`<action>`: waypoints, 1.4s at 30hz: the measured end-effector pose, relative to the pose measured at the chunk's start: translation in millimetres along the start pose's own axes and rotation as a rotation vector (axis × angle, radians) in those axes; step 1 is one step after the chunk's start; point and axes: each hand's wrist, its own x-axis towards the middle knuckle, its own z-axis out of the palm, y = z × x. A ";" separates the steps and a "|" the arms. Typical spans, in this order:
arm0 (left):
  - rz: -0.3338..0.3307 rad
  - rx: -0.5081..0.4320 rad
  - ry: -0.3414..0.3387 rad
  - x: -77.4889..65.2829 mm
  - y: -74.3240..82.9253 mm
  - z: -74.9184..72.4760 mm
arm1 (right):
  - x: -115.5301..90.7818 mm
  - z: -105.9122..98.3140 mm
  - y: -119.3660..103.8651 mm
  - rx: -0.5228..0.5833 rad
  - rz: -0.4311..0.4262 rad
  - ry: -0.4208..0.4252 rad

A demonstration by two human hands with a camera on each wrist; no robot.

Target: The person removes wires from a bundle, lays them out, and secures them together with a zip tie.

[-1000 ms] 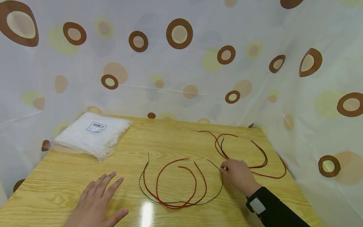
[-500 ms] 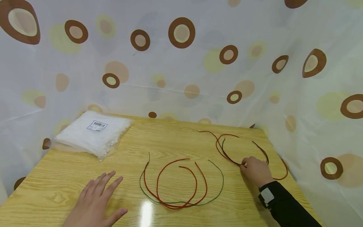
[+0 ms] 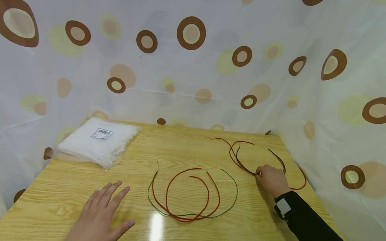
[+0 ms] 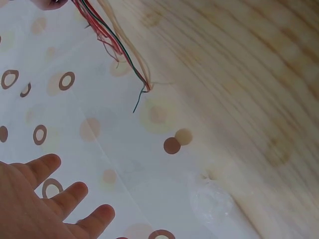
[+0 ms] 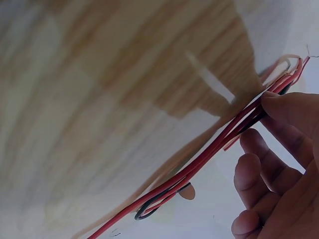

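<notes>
At the right of the table in the head view, my right hand (image 3: 271, 180) pinches a bundle of red and black wires (image 3: 245, 168) whose ends curve away on both sides. The right wrist view shows the thumb and index finger meeting on the wires (image 5: 199, 162), the other fingers loosely bent. A second set, red wires with a thin green wire (image 3: 187, 220), lies in a loose curve on the table between the hands. My left hand (image 3: 98, 214), fingers spread and holding nothing, is to the left of that set.
A clear bag of white items (image 3: 90, 142) with a barcode label lies at the back left of the wood-grain table (image 3: 181, 147). Patterned white sheeting (image 3: 169, 67) stands behind the table and along its sides.
My right hand has moved right, from beside the green wire's end to farther along the red and black wires, then stayed there. The left hand has hardly moved.
</notes>
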 end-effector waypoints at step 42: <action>0.007 0.008 0.029 -1.1 0.9 3.9 | 4.9 -24.3 -30.6 0.183 0.010 0.246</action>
